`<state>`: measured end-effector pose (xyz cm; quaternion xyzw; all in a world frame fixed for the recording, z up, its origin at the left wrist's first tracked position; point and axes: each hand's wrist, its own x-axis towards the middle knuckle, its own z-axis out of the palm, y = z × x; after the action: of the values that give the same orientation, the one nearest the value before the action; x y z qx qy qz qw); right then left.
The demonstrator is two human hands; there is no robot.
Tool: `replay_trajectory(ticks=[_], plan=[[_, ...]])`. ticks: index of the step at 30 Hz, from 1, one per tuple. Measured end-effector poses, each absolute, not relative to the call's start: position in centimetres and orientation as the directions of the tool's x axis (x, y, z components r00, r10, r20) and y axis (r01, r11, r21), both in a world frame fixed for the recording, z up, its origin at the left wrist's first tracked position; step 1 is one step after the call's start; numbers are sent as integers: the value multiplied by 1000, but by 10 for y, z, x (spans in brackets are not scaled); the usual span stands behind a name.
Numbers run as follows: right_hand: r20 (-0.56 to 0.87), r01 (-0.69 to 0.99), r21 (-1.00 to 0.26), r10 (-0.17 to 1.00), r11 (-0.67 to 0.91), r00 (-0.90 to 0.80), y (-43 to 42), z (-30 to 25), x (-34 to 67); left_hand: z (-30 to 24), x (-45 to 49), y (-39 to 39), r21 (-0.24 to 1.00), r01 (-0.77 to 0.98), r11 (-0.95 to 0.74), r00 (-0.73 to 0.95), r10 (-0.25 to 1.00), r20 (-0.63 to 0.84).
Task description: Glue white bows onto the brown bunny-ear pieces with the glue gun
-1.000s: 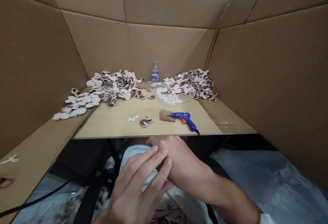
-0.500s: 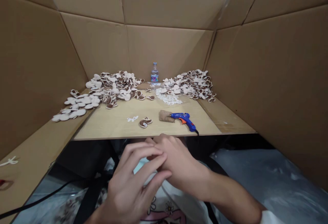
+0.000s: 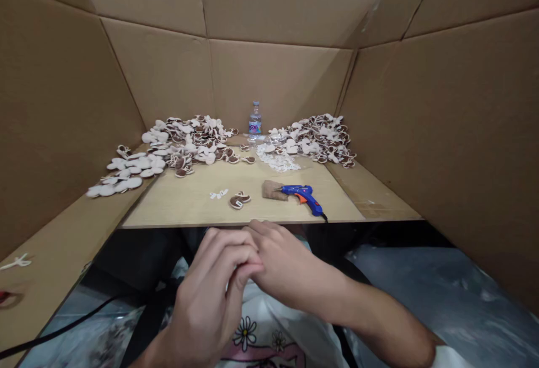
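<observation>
My left hand (image 3: 214, 284) is closed, its fingers bent and pressed against the finger side of my right hand. Back upward, my right hand (image 3: 282, 261) has curled fingers whose tips are hidden, so I cannot see whether anything lies between the hands. Both are in front of the table edge, above my lap. Just beyond them on the board lies a brown and white bow-shaped piece (image 3: 239, 200) with a small white label. Small white tags (image 3: 219, 194) lie to its left. To its right, a blue glue gun (image 3: 303, 195) rests its nozzle on a brown block (image 3: 273, 190).
White and brown pieces form a left pile (image 3: 185, 140) and a right pile (image 3: 320, 137). Between them are loose white tags (image 3: 280, 160) and a water bottle (image 3: 255, 121). Cardboard walls (image 3: 278, 76) enclose the table. A black cable (image 3: 63, 335) crosses the lower left.
My left fingers have bent and closed against my right hand; they were more outstretched before. My right hand has shifted slightly left. The things on the table have not moved.
</observation>
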<state>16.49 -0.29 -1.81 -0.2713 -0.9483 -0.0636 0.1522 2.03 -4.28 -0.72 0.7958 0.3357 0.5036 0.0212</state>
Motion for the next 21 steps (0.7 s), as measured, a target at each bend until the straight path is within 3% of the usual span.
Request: replay_trajectory(ticks=[6,11,17,21], plan=[[370,489,127,416,863,-831,-4,-7,166,-8,5,-37,503,560,-658,140,674,725],[403,467,87,398,880,-824,-6,-3,171,-12,-7,-34,604,549,-578,43,742,669],[445,436,7,388,900,-807,-5,-8,176,-13,-19,-30,635,581,-508,-35,765,644],[438,373,-94,375,923,-817,-1,-11,176,-11,-21,-34,603,562,-567,-2,728,686]])
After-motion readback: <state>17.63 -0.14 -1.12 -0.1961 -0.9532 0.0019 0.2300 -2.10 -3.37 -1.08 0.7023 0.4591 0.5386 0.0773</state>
